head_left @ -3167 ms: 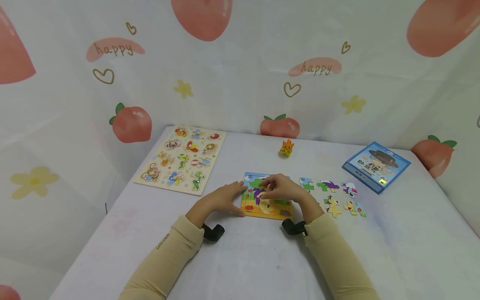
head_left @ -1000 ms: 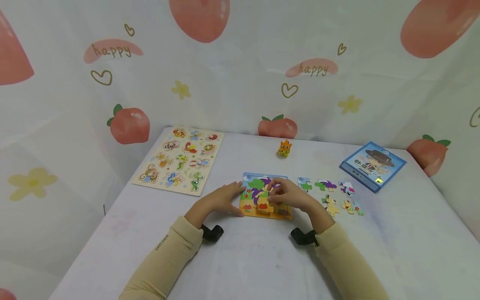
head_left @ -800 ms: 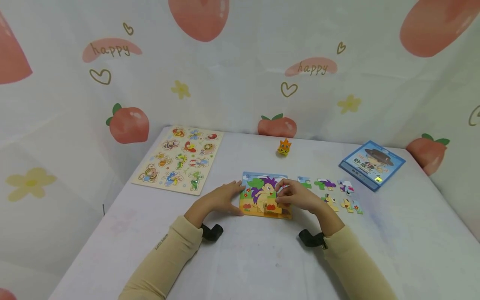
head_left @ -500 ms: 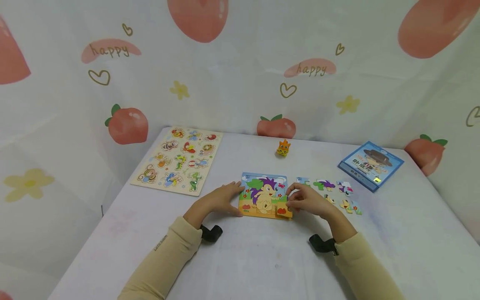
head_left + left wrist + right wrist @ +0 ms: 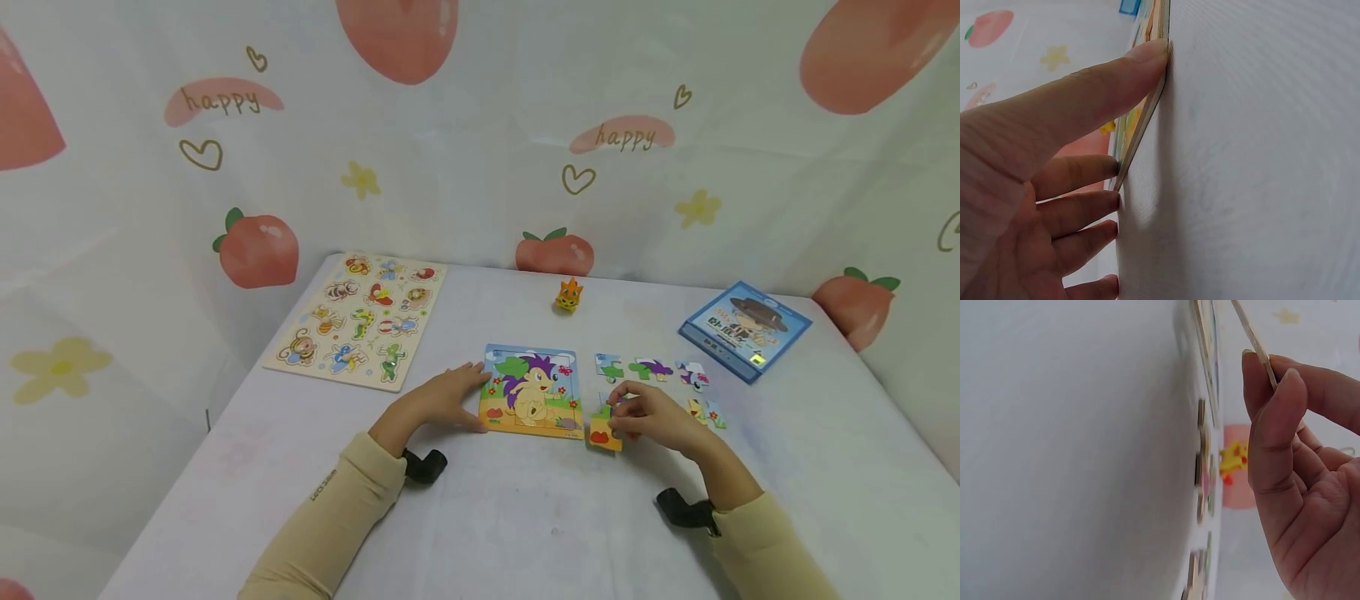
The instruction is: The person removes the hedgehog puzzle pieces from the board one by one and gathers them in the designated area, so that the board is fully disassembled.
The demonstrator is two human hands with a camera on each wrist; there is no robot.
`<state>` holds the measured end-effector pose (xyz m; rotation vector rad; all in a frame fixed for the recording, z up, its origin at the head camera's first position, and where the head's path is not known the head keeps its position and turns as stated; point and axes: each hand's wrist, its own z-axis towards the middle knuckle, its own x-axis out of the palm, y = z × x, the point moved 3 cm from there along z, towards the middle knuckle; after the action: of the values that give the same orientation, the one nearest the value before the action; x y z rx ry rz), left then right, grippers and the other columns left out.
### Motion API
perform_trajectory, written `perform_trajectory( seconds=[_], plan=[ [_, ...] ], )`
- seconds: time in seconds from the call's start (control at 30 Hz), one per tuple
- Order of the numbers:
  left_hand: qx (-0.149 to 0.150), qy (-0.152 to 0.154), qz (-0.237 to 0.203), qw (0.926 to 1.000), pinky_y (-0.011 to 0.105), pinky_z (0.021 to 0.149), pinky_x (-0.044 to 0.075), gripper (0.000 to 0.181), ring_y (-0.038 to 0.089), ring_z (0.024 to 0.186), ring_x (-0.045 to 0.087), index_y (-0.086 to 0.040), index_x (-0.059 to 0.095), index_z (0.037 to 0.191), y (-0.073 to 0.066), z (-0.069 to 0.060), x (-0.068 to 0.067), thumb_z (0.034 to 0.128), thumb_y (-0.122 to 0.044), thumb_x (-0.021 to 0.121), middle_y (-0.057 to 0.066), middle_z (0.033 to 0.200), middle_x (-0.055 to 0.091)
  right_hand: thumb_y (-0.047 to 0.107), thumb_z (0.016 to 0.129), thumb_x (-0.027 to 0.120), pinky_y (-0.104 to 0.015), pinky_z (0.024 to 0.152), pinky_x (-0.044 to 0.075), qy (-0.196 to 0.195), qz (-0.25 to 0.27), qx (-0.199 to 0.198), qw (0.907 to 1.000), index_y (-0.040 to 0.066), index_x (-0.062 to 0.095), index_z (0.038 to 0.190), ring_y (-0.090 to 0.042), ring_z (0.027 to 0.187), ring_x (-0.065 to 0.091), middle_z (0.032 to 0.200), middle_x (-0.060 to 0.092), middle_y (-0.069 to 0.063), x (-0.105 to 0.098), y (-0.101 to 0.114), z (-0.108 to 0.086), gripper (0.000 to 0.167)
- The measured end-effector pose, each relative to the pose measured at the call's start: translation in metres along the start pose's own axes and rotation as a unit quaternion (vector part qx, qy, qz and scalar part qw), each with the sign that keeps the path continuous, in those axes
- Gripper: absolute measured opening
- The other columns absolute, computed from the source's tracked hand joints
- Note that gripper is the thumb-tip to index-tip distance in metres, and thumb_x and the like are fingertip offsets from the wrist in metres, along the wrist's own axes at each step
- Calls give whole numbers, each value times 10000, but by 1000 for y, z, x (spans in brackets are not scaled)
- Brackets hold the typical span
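Observation:
My right hand (image 5: 658,418) pinches a jigsaw piece (image 5: 602,435) with a red patch on orange ground, just off the board's lower right corner. In the right wrist view, that piece (image 5: 1250,331) is edge-on between thumb and forefinger, raised off the table. A wooden puzzle board (image 5: 534,392) with a purple-haired hedgehog picture lies flat to its left. My left hand (image 5: 444,398) rests at the board's left side, fingers extended; the left wrist view shows the thumb (image 5: 1147,53) touching the board's edge (image 5: 1147,112). Several loose pieces (image 5: 651,369) lie right of the board, some hidden behind my right hand.
A large board of insect pictures (image 5: 363,321) lies at the back left. An orange and yellow toy figure (image 5: 569,295) stands at the back middle. A blue box (image 5: 746,331) sits at the back right. A printed cloth (image 5: 450,167) hangs behind the table.
My right hand has carried the pinched piece from over the hedgehog picture rightward, past the board's lower right corner. The left hand has stayed at the board's left edge.

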<state>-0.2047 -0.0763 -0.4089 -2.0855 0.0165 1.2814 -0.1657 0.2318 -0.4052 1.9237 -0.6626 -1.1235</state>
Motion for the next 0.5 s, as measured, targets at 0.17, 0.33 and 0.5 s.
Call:
perform_trajectory(
  seconds=[0.17, 0.33, 0.5],
  plan=[
    [-4, 28, 18, 10000, 439, 1178, 140, 806, 236, 1453, 139, -128, 373, 1435, -1, 0, 0, 759, -321, 766, 61, 1555, 213, 236, 858, 668, -263, 613, 514, 47, 48, 18, 10000, -45, 471, 1101, -153, 654, 549, 829, 622, -79, -4, -8, -10, 420],
    [-36, 29, 29, 10000, 441, 1177, 145, 806, 236, 1452, 145, -133, 375, 1435, -1, 0, 0, 757, -321, 768, 58, 1555, 216, 237, 866, 659, -267, 607, 509, 54, 124, 109, 9998, -43, 478, 1105, -144, 660, 561, 849, 647, -82, -5, -16, -16, 411],
    [-64, 24, -17, 10000, 441, 1178, 140, 812, 230, 1455, 135, -138, 370, 1437, -1, 0, 0, 755, -322, 770, 52, 1556, 213, 235, 854, 672, -265, 606, 510, 47, 156, 171, 9997, -40, 493, 1103, -140, 673, 566, 836, 636, -73, -4, -21, -19, 412]
  ],
)
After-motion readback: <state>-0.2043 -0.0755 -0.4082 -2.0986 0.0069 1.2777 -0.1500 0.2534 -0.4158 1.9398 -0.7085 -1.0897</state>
